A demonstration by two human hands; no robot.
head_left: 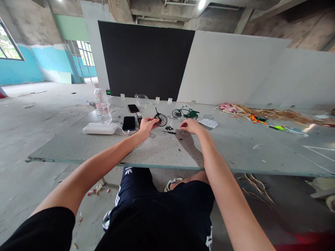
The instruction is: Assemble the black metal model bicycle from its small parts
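Tabletop: the grey tabletop [146, 151] spreads beneath both hands and toward the wearer from the fingers.
Thin dark tool: a slim black tool [171, 132] lies between the two hands, slightly nearer the wearer than the right fingertips.
Loose black pieces: a small cluster [169, 128] just beyond that tool, to the left of the right fingers and apart from them.
Left hand: the left hand [148, 126] pinches a small black spoked wheel [162, 120] at its left side, thumb and fingers closed on it.
Wheel: upright in those fingertips, most of it projecting to their right; a thin black stem rises from it.
Right hand: the right hand [190, 126] has its thumb and forefinger brought close together; whether they pinch anything, I cannot tell.
Black phone: the phone [129, 123] lies left of the left fingers.
Paper slip: a white slip [208, 123] right of the right hand.
Green model bicycle: the bicycle [185, 113] stands just beyond the right fingers, farther off than the wheel.
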